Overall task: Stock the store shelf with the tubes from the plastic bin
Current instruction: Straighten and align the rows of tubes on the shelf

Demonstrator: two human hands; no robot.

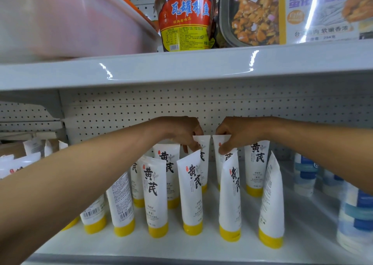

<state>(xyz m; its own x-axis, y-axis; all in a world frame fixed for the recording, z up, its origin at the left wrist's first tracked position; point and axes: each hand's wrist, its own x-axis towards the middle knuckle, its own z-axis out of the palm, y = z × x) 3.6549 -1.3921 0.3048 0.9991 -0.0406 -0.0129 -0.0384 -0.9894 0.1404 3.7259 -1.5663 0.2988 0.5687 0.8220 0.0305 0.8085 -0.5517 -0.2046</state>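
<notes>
Several white tubes with yellow caps stand cap-down in rows on the white shelf (302, 224). Both arms reach to the back row. My left hand (179, 131) pinches the flat top end of one back-row tube (203, 163). My right hand (236, 132) pinches the top of the neighbouring back-row tube (219, 159). Both tubes stand upright side by side in front of the pegboard wall. A pale translucent plastic bin (66, 20) sits on the shelf above, at the upper left, blurred.
On the upper shelf (181, 65) stand a dark jar with a red label (185, 16) and a boxed meal pack (282, 12). Blue-and-white tubes (355, 214) fill the right end of the lower shelf. More white tubes (34, 147) stand at the far left.
</notes>
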